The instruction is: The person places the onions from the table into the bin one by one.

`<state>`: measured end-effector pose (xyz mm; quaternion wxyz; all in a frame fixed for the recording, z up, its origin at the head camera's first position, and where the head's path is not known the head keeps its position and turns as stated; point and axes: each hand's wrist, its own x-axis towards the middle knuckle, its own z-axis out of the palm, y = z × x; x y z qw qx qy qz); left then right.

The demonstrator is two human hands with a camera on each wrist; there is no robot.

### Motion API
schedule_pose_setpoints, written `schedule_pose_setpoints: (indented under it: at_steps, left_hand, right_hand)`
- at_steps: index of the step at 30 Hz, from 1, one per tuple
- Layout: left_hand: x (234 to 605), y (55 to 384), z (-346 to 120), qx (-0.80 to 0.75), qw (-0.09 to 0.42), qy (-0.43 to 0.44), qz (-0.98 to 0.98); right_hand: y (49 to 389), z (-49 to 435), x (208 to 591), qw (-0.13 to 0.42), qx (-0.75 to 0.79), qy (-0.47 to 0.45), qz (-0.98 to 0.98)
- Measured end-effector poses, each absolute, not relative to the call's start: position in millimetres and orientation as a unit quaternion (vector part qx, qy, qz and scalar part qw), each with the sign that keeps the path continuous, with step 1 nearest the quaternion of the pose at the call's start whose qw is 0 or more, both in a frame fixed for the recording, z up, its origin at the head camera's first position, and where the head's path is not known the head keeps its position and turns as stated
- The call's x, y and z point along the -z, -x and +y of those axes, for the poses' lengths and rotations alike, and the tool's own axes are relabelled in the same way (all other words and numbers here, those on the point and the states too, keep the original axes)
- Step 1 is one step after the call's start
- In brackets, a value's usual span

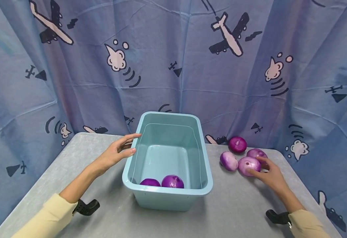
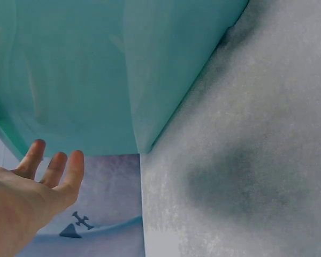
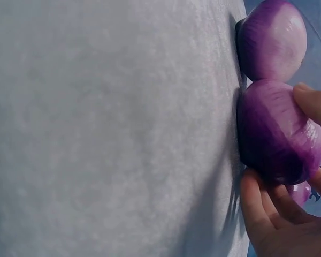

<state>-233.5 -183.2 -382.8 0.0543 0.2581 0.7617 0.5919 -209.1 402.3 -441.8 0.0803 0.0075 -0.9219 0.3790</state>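
A light blue plastic tub (image 1: 173,197) stands in the middle of the table, with two red onions (image 1: 173,181) at its near end. At its left side is my left hand (image 1: 118,150), fingers extended and fingertips right at the rim; in the left wrist view the left hand (image 2: 35,195) shows loosely bent fingers beside the tub wall (image 2: 69,80). My right hand (image 1: 270,173) grips a red onion (image 1: 249,166) on the right of the table. In the right wrist view, thumb and fingers surround this onion (image 3: 278,128), which is still among the others.
Close around the gripped onion lie a paler onion (image 1: 229,161), a dark purple onion (image 1: 237,144) and another onion (image 1: 256,153) partly behind the right hand. A blue curtain (image 1: 173,59) with airplane prints hangs behind the grey table (image 1: 102,205).
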Motion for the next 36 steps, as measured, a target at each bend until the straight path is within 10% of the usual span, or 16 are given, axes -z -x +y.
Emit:
schedule_pose_setpoints:
  at_steps: [36]
  left_hand:
    - [380.3, 233.6, -183.3, -0.6, 0.06, -0.258, 0.755]
  right_hand:
    - [203.8, 413.7, 424.7, 0.128, -0.405, -0.01, -0.905]
